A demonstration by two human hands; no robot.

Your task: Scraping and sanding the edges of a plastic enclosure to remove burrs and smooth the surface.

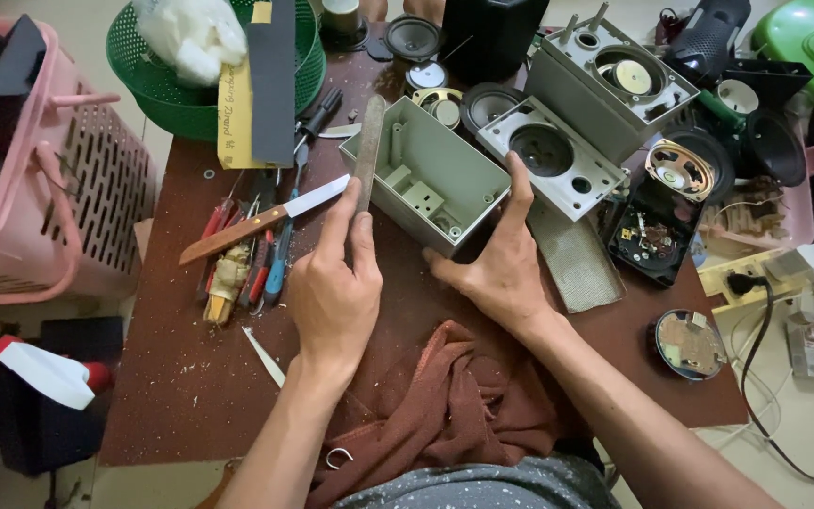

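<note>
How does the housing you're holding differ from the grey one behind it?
The held housing is an open, hollow shell steadied by the right hand; the rear housing is closed by a panel with a round speaker hole. The held one is untouched by parts; the rear one carries fittings. Both are grey plastic boxes.

A yellow paper label strip (235,118) with handwriting lies at eleven o'clock on the table (190,396), and a small grey-and-red printed packet (810,346) rests at three o'clock, off the table.
</note>
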